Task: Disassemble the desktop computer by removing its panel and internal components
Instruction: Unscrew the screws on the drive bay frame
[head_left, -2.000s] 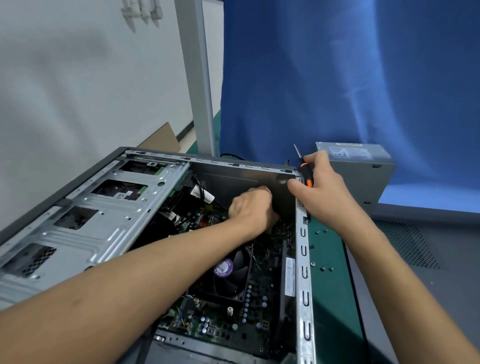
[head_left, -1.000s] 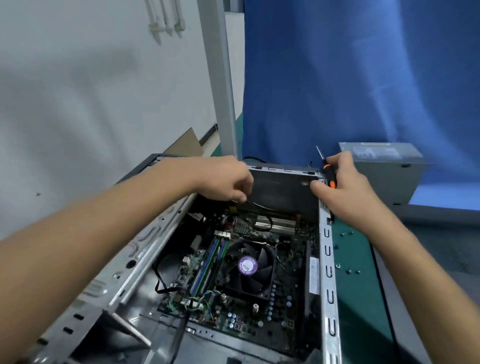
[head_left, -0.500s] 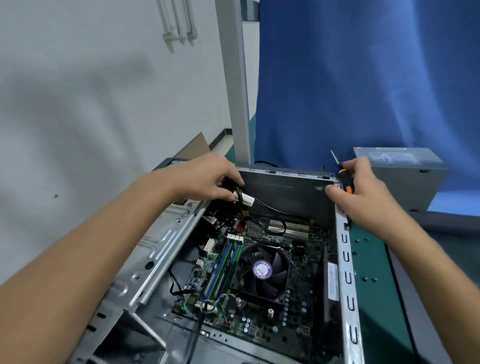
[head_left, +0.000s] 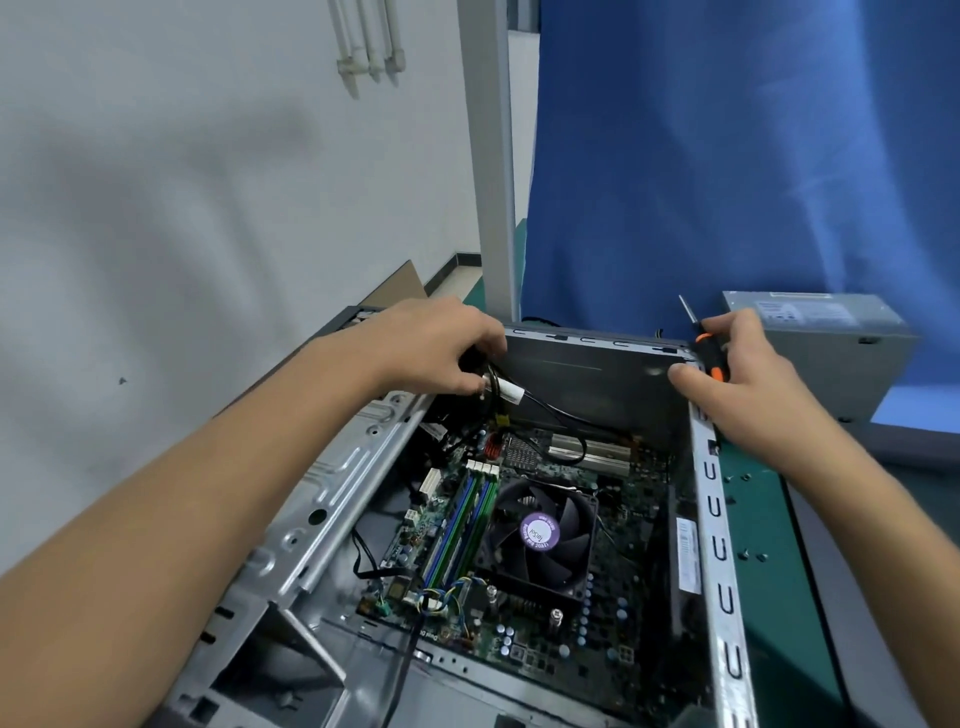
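Head view, my own hands at work. The open grey sheet-metal desktop computer case (head_left: 337, 493) lies on its side on the green-topped bench (head_left: 763, 519), its interior facing up.

My left hand (head_left: 441, 348) is at the far left corner of the case, fingers curled, pinching a black cable with a white label sleeve (head_left: 506, 389). The cable runs down from the fingers toward the green motherboard (head_left: 623, 597).

My right hand (head_left: 743, 374) rests on the far right corner of the case rim. Its fingers are curled round a screwdriver with a black and orange handle (head_left: 709, 353), whose shaft points up and away; the thumb presses against the corner.

On the motherboard, a black cooling fan with a round purple sticker (head_left: 540, 530) sits near the middle. Blue and green memory slots (head_left: 467, 525) lie just beside it to the left.

A grey metal power supply box (head_left: 831, 353) stands on the bench beyond my right hand, apart from the case. Small loose screws (head_left: 753, 555) lie on the bench just beside the right case wall. A blue cloth backdrop (head_left: 727, 156) hangs behind.
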